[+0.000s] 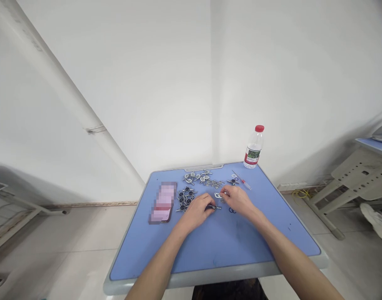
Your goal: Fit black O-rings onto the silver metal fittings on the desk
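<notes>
A blue desk top (219, 246) lies below me. My left hand (199, 209) rests on it, fingers curled around a small dark part (211, 206). My right hand (237, 198) sits just right of it, fingertips touching a small silver metal piece (218, 195). A pile of small metal fittings with black rings (185, 197) lies left of my left hand. More silver fittings (203, 178) are scattered along the far edge. Black O-rings (232, 211) lie by my right wrist.
A pink phone-like object (162, 202), blurred, lies at the left of the desk. A clear water bottle with a red cap (254, 148) stands at the far right corner, a thin red-tipped tool (242, 181) near it. Another desk (360, 171) stands to the right. White walls behind.
</notes>
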Available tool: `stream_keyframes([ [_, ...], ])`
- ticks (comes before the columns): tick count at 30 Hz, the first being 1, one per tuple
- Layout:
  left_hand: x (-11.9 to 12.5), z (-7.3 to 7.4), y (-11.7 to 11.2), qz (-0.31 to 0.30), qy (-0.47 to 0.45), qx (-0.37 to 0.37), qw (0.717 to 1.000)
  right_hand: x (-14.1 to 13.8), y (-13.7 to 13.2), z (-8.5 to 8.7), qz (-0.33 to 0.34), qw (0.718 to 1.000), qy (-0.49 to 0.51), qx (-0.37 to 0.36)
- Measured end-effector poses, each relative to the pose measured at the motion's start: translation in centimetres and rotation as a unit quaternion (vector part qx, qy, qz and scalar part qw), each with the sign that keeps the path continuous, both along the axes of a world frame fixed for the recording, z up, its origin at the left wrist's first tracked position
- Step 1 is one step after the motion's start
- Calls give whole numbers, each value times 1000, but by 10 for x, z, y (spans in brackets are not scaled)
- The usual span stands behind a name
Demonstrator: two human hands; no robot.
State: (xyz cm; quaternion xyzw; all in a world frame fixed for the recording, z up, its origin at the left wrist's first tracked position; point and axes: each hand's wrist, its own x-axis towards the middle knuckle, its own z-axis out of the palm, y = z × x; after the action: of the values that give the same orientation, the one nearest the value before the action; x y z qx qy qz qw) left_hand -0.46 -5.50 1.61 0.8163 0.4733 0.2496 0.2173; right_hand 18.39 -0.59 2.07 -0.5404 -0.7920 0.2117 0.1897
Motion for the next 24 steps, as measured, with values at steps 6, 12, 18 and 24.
stream_keyframes([
  [6, 1, 2, 0, 6, 1, -8, 1000, -1, -7, 6, 91, 994, 43, -41],
  [12, 2, 3, 0, 10, -1, -2, 1000, -2, -10, 4, 133, 988, 58, -45],
  [18, 2, -1, 1, 19, -1, 0, 1000, -4, -9, -4, 129, 988, 70, -48],
  [24, 1, -1, 2, 32, -14, 7, 999, -6, -9, -7, 122, 989, 66, -49],
])
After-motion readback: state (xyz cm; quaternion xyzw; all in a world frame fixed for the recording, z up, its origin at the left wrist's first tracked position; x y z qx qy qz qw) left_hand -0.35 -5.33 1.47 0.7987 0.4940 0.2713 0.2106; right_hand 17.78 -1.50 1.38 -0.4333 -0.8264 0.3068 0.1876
